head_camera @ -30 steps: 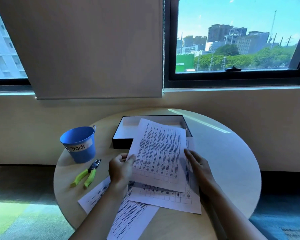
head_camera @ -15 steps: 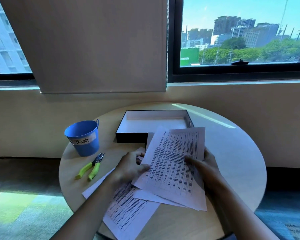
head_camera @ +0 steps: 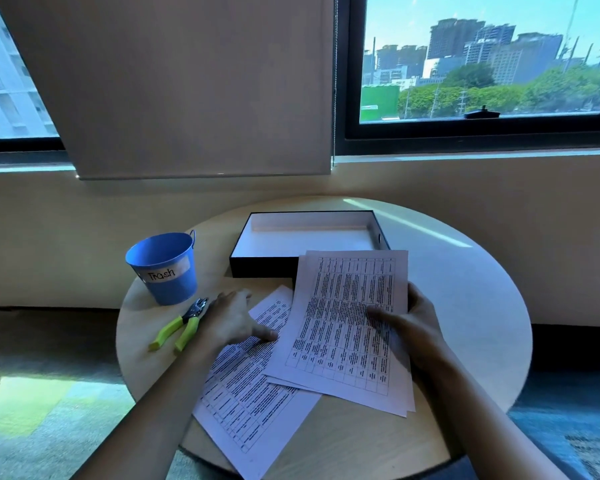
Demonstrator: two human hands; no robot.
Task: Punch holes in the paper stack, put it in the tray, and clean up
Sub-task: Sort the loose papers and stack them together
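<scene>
**Status: paper stack pinched in right grip**

I read the right grip (head_camera: 413, 327) as pinching the paper stack (head_camera: 347, 327): thumb on the printed top sheet, fingers under the stack's right edge. The stack is skewed, and in my view its far end covers the near right corner of the tray (head_camera: 264, 268), which sits beyond both grips. The left grip (head_camera: 234, 318) is spread flat, its thumb tip resting on a loose sheet (head_camera: 246, 386). That sheet lies on the counter (head_camera: 465, 306), partly under the stack. The hole punch (head_camera: 181, 327) lies just outboard of the left grip; I cannot tell whether they touch. The trash bucket (head_camera: 167, 271) stands upright beyond the hole punch.
</scene>
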